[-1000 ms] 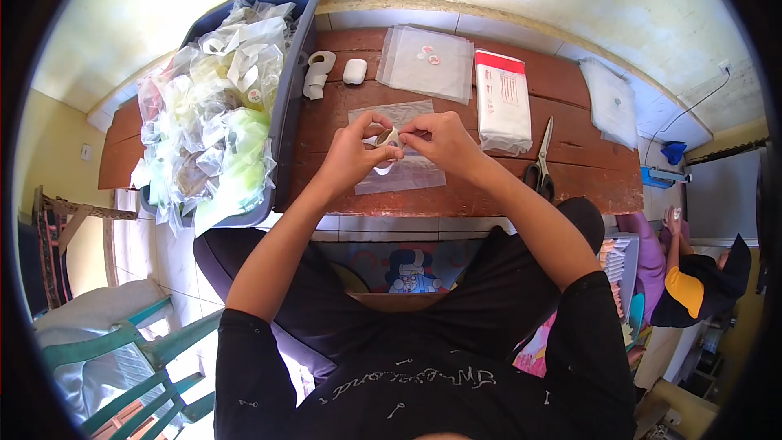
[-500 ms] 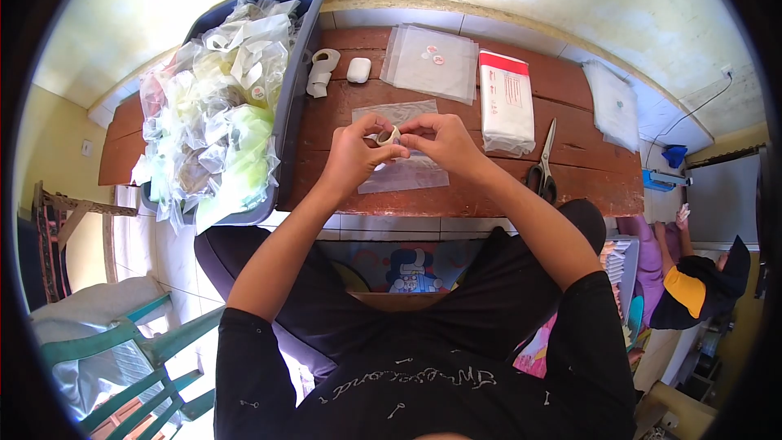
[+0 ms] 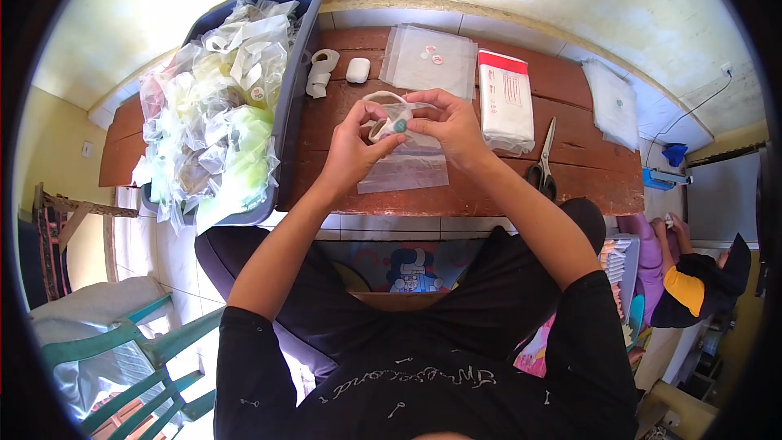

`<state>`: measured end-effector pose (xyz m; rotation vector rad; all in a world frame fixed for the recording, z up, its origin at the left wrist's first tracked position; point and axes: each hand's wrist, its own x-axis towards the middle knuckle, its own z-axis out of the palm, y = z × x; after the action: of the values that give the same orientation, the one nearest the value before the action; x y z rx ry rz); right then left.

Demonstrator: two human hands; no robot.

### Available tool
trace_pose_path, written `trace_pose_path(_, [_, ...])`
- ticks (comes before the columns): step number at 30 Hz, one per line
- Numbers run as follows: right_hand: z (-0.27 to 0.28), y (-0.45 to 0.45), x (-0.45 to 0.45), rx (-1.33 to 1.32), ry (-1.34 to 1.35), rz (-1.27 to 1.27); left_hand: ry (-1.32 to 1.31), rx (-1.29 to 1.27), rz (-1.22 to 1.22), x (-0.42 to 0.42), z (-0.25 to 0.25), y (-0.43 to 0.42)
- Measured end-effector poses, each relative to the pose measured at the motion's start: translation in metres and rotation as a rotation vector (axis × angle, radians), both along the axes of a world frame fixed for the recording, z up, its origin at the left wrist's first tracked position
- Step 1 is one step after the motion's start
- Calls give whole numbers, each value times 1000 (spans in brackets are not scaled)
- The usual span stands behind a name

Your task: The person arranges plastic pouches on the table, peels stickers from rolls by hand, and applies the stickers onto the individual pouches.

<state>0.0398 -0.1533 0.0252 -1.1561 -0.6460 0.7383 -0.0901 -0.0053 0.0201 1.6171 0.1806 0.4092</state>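
In front of my chest, my left hand [image 3: 357,137] is closed around a small roll of stickers [image 3: 378,129]. A pale backing strip [image 3: 386,95] loops up from the roll toward my other hand. My right hand [image 3: 453,129] pinches the strip, its thumb beside a round green sticker [image 3: 400,125]. Below both hands, a clear plastic bag [image 3: 405,177] lies flat on the brown wooden table [image 3: 326,183]. Part of the bag and the inner fingers are hidden by the hands.
At left stands a grey tub [image 3: 308,41] heaped with filled plastic bags. Behind my hands are another roll [image 3: 322,69], a white case [image 3: 358,71] and flat bags [image 3: 407,53]. Rightward lie a white-and-red pack [image 3: 505,106], scissors [image 3: 544,165] and more bags [image 3: 612,102]. A person [image 3: 692,285] sits at right.
The backing strip has been drawn out into a loop above the roll, and the green sticker has come into view. My right hand has shifted up slightly.
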Motion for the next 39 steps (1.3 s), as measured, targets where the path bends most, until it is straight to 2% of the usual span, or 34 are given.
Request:
trace_pose_path(4, [6, -3, 1, -25, -62, -28, 125, -38, -56, 0, 1, 0])
trace_pose_path(6, [7, -3, 2, -136, -31, -89, 163, -82, -111, 0, 1, -2])
trace_pose_path(8, [5, -3, 4, -118, -19, -75, 166, -245, -148, -1, 3, -4])
trace_pose_path(17, [12, -1, -14, -132, -62, -137, 274, -157, -154, -2, 2, -1])
trace_pose_path(21, [9, -1, -10, -129, -66, -181, 218, -170, -186, -3, 10, -7])
trace_pose_path(23, [7, 0, -8, -108, -69, -233, 127, -269, -146, -3, 12, -9])
trace_pose_path(28, [11, 0, -11, -57, -149, -315, 130, -266, -156, -2, 6, -6])
trace_pose_path(30, [10, 2, -14, -16, -430, -376, 134, -255, -159, -2, 3, -6])
trace_pose_path(31, [12, 1, -16, -16, -429, -378, 122, -252, -127, -2, 2, -7])
trace_pose_path(33, [19, -1, -17, -10, -738, -314, 109, -248, -94, -2, 2, -6])
trace_pose_path(34, [21, -1, -17, -10, -738, -314, 128, -227, -68, -2, 3, -4])
trace_pose_path(36, [24, -2, -16, 6, -1035, -284, 148, -206, -43, -2, 3, -3])
trace_pose_path(39, [16, -3, -14, -29, -1051, -236, 121, -164, 6, -2, 0, -3])
